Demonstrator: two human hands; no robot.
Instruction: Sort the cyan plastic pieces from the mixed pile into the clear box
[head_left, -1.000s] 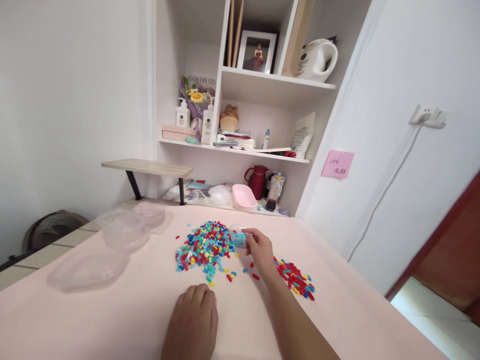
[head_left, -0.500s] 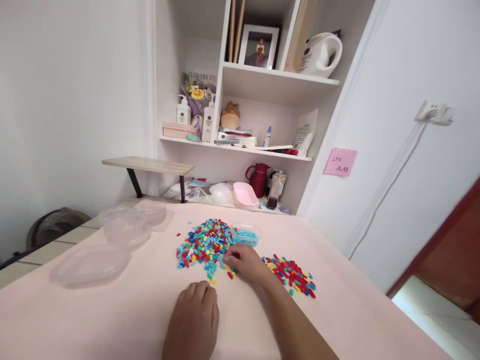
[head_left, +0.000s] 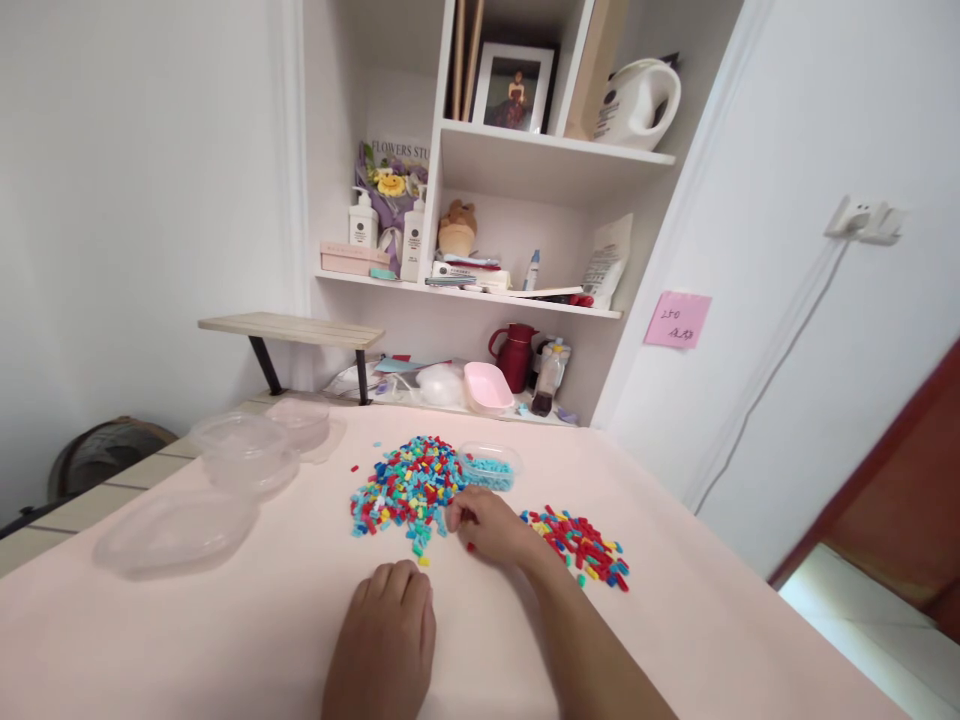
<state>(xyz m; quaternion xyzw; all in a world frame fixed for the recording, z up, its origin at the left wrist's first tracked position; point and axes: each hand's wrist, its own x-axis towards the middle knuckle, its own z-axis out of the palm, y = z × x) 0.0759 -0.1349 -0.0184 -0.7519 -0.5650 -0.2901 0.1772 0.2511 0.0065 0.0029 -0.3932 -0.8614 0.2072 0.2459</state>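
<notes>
A heap of small coloured building bricks (head_left: 409,485), mostly blue, red, turquoise, green and yellow, lies on the pink table. My right hand (head_left: 491,525) is at the heap's right front edge, with curled fingers. Whatever those fingers hold, if anything, is hidden; a bit of red shows just below them. Behind this hand stands a clear plastic box (head_left: 506,460) with light-blue bricks in it. To the right is a smaller, mainly red group of bricks (head_left: 589,545). My left hand (head_left: 386,635) rests on the table in front of the heap, fingers together and bent down, tips out of sight.
Clear plastic containers (head_left: 244,455) and a clear lid (head_left: 176,530) sit at the table's left. Along the back are a small wooden riser (head_left: 292,328), a pink tray (head_left: 488,388), a red jug (head_left: 514,358) and a bottle (head_left: 548,378). Shelves (head_left: 540,300) rise behind.
The loose red and yellow bricks beneath my right hand's fingers no longer show, apart from a bit of red. The fingers have curled in slightly. My left hand stays in place.
</notes>
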